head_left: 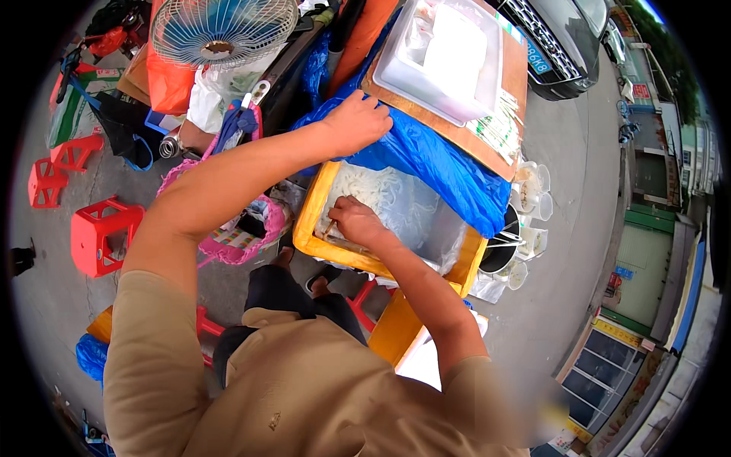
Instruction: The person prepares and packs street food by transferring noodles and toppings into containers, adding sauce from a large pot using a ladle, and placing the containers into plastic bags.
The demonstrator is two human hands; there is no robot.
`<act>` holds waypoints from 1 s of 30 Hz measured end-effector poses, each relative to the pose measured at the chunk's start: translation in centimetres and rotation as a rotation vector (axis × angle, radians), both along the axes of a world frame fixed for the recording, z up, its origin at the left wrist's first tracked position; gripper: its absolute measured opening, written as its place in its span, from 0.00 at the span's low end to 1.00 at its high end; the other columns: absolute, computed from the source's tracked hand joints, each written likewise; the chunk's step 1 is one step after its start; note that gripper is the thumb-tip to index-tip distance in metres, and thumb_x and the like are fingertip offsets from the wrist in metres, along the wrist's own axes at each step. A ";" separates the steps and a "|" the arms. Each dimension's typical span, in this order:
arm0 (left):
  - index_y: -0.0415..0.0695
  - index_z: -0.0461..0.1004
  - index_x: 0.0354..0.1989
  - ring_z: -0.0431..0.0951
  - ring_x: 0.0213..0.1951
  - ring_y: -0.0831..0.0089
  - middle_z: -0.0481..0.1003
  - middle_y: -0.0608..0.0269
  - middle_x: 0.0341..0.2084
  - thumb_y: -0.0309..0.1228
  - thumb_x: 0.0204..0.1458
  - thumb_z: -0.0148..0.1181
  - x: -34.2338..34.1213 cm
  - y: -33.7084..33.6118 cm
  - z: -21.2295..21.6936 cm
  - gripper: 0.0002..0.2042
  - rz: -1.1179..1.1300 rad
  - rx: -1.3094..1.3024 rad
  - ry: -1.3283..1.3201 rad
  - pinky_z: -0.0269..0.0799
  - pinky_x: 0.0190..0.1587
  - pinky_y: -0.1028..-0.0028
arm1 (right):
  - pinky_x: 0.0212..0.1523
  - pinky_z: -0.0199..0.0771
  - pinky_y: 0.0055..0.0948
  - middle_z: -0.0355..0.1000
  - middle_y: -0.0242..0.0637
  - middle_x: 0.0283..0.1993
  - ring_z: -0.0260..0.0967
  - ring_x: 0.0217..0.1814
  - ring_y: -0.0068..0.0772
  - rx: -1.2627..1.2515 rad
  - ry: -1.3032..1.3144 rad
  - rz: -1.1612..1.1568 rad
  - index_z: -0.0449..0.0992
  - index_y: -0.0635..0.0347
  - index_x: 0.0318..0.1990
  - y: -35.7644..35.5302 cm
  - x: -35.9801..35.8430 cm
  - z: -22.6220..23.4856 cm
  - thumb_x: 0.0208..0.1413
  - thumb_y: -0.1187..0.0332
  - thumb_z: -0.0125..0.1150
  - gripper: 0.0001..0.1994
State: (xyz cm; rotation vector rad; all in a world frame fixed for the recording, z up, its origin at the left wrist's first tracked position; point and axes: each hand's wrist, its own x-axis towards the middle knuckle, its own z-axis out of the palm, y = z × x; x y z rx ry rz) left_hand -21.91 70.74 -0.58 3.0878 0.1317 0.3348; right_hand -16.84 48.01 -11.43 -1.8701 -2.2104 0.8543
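Bright, even daylight outdoors; shadows soft and short, no clear sun direction. Colours saturated. Mild glare on the clear plastic lid [445, 57] and the white fan grille [221, 30]. Strong fisheye bend toward the rim, buildings curving at right; black vignette in the corners. Centre sharp; a smeared, blurred patch sits low right.

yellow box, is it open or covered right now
Open. The left hand holds the blue plastic cover back, so the white noodles inside the yellow box show.
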 end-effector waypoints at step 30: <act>0.37 0.82 0.33 0.83 0.35 0.50 0.80 0.42 0.30 0.33 0.44 0.65 -4.3 -5.5 -2.7 0.12 -0.089 -0.233 -0.530 0.76 0.39 0.57 | 0.50 0.79 0.24 0.80 0.38 0.41 0.78 0.43 0.28 0.617 -0.050 -0.904 0.81 0.65 0.46 -5.1 23.0 -6.2 0.64 0.70 0.61 0.09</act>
